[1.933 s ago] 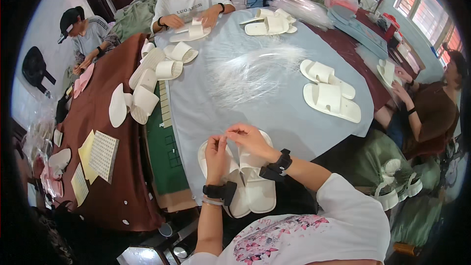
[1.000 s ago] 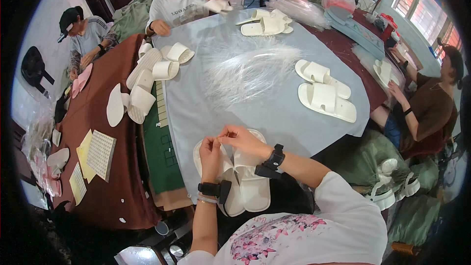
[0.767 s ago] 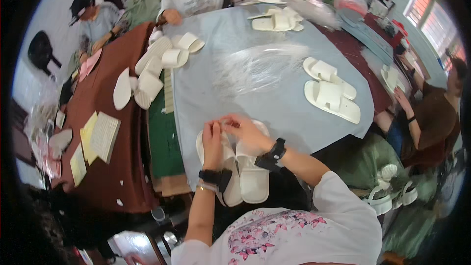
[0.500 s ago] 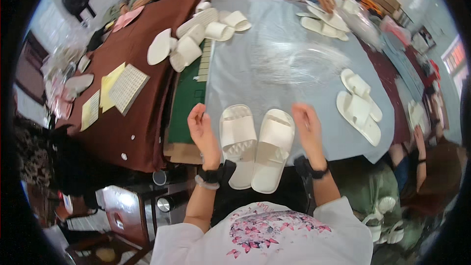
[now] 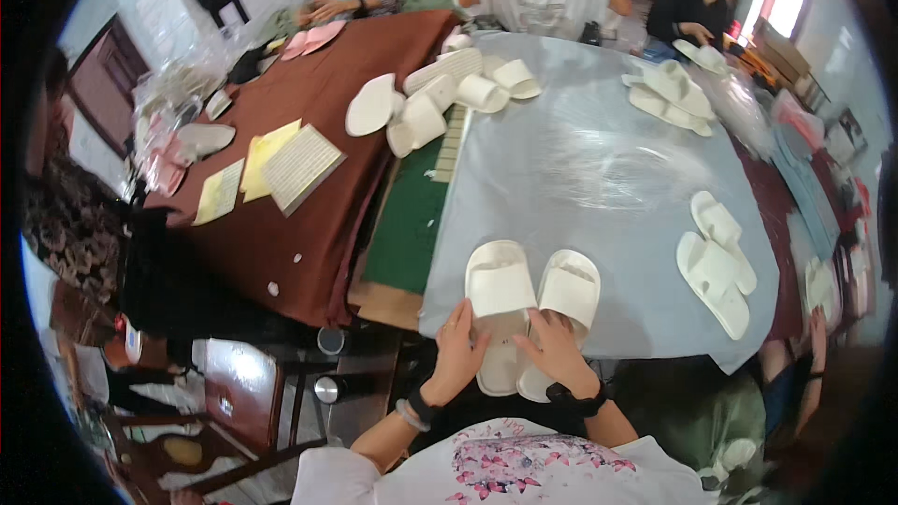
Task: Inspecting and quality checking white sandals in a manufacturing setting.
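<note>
At six o'clock on a plastic-covered table [image 5: 599, 178], two hands square up a pair of white slippers [image 5: 528, 304].

Left hand [image 5: 458, 351] and right hand [image 5: 557, 348] lie flat on the heels, fingers spread, clamping nothing, seemingly to align them. Another slipper pair [image 5: 716, 257] sits at three o'clock; a slipper pile [image 5: 440, 98] at eleven.

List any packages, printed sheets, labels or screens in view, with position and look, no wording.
Printed sheet: brown cloth, left; pale rectangle, fine rows.
Yellow sheets: beside it, plain yellow.
Clear plastic bags: far left, crumpled pile.
Cardboard boxes: far right, under the window, brown.
Screens: none seen.
</note>
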Motion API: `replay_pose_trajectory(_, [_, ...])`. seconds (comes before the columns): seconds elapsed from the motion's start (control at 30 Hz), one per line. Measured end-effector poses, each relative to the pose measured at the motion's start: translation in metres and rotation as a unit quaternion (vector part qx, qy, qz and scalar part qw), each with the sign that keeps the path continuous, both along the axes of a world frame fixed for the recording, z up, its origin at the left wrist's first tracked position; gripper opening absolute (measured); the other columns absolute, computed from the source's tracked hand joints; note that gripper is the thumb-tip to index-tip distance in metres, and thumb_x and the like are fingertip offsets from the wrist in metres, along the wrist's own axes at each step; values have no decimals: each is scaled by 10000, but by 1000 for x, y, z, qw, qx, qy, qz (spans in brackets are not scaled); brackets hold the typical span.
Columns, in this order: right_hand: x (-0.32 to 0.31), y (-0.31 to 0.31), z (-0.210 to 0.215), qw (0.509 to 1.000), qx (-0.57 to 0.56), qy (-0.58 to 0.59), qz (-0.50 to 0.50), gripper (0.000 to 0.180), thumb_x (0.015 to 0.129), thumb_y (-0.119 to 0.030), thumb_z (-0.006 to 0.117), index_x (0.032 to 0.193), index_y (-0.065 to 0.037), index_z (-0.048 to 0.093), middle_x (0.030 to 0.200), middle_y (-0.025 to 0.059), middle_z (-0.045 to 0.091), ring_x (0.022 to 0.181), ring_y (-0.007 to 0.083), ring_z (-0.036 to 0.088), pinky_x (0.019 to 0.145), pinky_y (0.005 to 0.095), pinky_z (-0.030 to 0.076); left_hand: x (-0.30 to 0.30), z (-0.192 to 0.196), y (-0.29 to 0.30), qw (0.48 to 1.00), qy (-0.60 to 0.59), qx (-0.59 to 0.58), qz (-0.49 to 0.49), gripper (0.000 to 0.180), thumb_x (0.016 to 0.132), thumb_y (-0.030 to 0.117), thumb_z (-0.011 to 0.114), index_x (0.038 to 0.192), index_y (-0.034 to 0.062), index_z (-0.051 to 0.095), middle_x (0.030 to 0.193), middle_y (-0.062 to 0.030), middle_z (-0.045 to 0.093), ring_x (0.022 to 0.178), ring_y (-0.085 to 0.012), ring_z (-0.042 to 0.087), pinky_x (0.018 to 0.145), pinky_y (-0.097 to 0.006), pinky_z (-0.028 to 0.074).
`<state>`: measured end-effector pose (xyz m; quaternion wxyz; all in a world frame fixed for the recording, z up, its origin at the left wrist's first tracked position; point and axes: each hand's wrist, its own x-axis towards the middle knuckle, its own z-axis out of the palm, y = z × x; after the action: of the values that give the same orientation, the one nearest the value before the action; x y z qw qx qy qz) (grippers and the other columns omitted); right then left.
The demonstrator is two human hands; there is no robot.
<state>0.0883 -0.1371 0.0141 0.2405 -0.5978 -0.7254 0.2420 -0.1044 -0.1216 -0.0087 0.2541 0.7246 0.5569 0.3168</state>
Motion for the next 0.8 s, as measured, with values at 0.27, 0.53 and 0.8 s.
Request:
replay_pose_trajectory(0.27, [129, -33, -19, 987, -6, -83, -136, 458, 886, -336, 477, 1217, -18, 484, 1086, 228, 529, 1060, 385, 483, 884, 433, 397, 25, 72, -6, 927, -122, -188, -302, 289, 860, 124, 576, 1136, 38, 580, 1096, -118, 616, 1001, -215, 586, 870, -286, 433])
replay_pose_trajectory(0.53, [331, -45, -2, 904, 13, -160, -395, 343, 871, -239, 486, 1177, -102, 557, 1034, 240, 577, 979, 363, 551, 838, 397, 449, -26, 146, 28, 644, -397, -65, -651, 245, 819, 120, 570, 999, -42, 603, 1029, -189, 611, 969, -316, 582, 806, -386, 444])
replay_pose_trajectory(0.8, [234, -167, 169, 961, -9, 228, 154, 261, 865, -236, 562, 973, -2, 601, 881, 100, 618, 671, 201, 583, 609, 286, 459, -30, 168, 39, 639, -409, -147, -635, 237, 836, 149, 565, 991, -27, 593, 982, -167, 609, 902, -295, 584, 756, -373, 447])
